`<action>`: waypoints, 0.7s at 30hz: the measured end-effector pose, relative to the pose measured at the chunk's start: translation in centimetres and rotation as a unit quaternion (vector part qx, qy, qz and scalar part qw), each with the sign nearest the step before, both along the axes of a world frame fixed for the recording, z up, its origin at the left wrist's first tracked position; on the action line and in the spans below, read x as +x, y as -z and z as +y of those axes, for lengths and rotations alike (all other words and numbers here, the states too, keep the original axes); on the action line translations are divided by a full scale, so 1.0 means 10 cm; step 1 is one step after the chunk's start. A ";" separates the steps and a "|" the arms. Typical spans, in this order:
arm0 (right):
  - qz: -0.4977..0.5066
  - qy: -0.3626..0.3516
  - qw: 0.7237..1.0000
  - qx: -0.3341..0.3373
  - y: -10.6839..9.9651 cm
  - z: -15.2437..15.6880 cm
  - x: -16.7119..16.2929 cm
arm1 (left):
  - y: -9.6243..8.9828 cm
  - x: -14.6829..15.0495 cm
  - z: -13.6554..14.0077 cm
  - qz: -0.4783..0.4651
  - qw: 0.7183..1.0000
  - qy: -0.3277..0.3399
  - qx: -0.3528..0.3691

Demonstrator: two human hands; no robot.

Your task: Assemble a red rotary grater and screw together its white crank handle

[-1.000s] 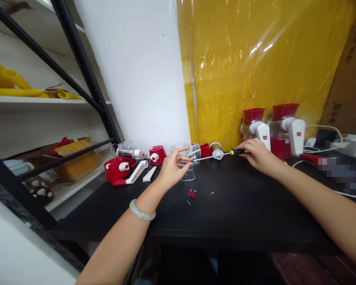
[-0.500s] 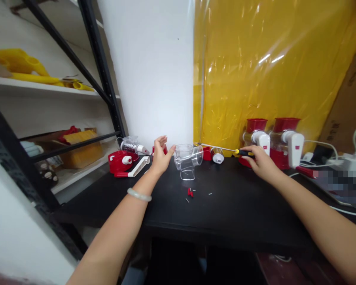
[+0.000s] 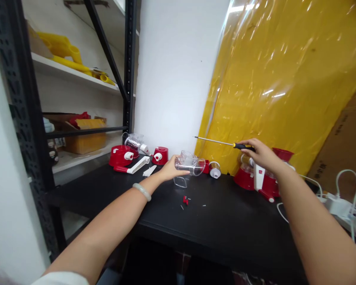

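Observation:
My left hand (image 3: 169, 169) is closed around the left side of a clear plastic grater housing (image 3: 198, 167), which stands on the black table. In my right hand (image 3: 258, 152) is a long screwdriver (image 3: 218, 141) with a black and yellow handle. Its shaft points left, and the tip is in the air above and behind the housing, apart from it. In front of the housing lie a small red plastic piece (image 3: 185, 200) and several small metal pins or screws (image 3: 204, 205). A grater drum (image 3: 214, 170) rests just right of the housing.
Red bases (image 3: 120, 156), a red part (image 3: 160, 155) and a white crank piece (image 3: 150, 171) stand at the back left of the table (image 3: 231, 221). Assembled red and white graters (image 3: 243, 178) are beneath my right arm. A power strip (image 3: 339, 206) with white cables is at the right edge.
My left hand has gone from open beside the clear housing to gripping it. My right hand still holds the screwdriver. The camera view has turned and tilted, shifting the scene.

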State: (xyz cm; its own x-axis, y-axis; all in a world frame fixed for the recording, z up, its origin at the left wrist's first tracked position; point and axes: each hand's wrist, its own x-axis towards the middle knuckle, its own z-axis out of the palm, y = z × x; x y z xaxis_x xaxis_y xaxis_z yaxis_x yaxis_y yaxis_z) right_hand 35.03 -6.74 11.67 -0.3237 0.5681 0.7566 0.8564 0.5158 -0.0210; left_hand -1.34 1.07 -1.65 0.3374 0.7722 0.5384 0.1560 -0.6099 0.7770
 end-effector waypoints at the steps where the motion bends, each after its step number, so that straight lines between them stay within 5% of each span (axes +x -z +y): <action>1: 0.008 -0.006 0.999 -0.033 -0.13 -0.04 -0.03 | -0.02 -0.01 0.00 -0.011 1.000 -0.002 0.003; 4: 0.110 0.012 0.990 -0.084 -0.36 -0.19 -0.13 | -0.07 -0.05 0.00 -0.027 0.999 -0.019 0.007; 7: 0.273 -0.021 0.960 -0.066 -0.30 -0.22 -0.17 | -0.11 -0.07 -0.03 -0.021 0.999 -0.038 0.015; 12: 0.559 -0.123 0.820 0.009 -0.08 0.05 -0.06 | -0.12 -0.07 -0.05 -0.003 0.998 -0.028 0.048; 15: 0.615 -0.196 0.760 0.082 -0.09 0.16 0.01 | -0.15 -0.06 -0.10 0.039 0.990 -0.042 0.127; 21: 0.592 -0.180 0.780 0.097 -0.11 0.23 -0.01 | -0.26 -0.05 -0.24 0.169 0.958 -0.092 0.211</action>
State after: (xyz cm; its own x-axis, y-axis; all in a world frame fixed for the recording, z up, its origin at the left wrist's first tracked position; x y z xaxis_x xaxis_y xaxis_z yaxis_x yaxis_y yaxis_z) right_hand 34.95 -4.42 12.73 0.5546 0.4399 0.7064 0.0946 0.8101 -0.5787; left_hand -1.88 -1.37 0.93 0.4262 0.5735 0.6996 0.4914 -0.7961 0.3532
